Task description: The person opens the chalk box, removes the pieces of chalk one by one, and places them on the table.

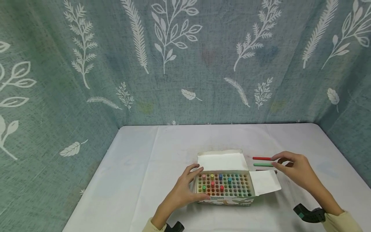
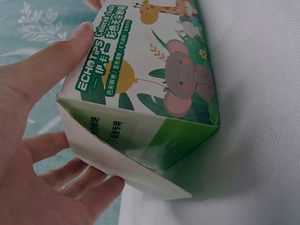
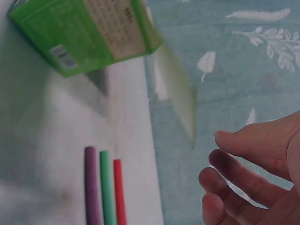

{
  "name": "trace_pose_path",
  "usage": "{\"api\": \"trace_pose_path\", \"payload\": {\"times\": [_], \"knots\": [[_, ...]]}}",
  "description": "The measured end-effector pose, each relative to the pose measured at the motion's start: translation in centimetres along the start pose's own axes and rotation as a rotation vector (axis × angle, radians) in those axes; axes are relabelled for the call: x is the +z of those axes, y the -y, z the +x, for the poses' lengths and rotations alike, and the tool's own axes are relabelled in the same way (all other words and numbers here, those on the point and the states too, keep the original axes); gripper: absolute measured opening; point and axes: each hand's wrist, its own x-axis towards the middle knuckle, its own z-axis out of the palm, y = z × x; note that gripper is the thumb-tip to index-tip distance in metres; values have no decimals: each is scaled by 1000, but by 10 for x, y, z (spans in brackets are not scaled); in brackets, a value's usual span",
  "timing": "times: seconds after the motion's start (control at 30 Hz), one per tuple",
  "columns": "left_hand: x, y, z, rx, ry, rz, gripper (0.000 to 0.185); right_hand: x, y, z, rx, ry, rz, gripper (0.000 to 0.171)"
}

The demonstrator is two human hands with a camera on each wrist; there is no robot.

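Observation:
An open box of colored chalk [image 1: 224, 201] stands on the table with its holed insert facing up; several chalk ends poke out of the holes. My left hand [image 1: 182, 190] holds its left end, thumb on the printed front panel [image 2: 183, 84] and the other fingers behind and along the side flap [image 2: 117, 161]. To the right of the box lie a red chalk stick [image 3: 120, 190], a green chalk stick [image 3: 107, 187] and a purple chalk stick [image 3: 91, 185], side by side. Above their right ends hovers my right hand [image 1: 298, 169], thumb and fingers apart with nothing between them.
The box's white back lid [image 1: 221, 162] is folded away, and its right flap [image 1: 265, 182] sticks out toward the sticks. A white cloth [image 1: 139, 148] covers the table. Green leaf-patterned curtains [image 1: 174, 106] hang at the back and both sides.

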Motion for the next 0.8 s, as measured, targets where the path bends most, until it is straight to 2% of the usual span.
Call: {"api": "trace_pose_path", "payload": {"times": [0.1, 0.23, 0.6, 0.8], "knots": [[0, 1, 0, -3, 1, 5, 92, -5, 24, 1, -38, 15, 0, 12], [0, 2, 1, -7, 6, -5, 91, -5, 40, 2, -88, 21, 9, 14], [0, 2, 0, -25, 6, -16, 93, 8, 59, -2, -216, 84, 70, 25], [0, 0, 0, -1, 3, -26, 91, 15, 70, -2, -282, 114, 106, 26]]}}
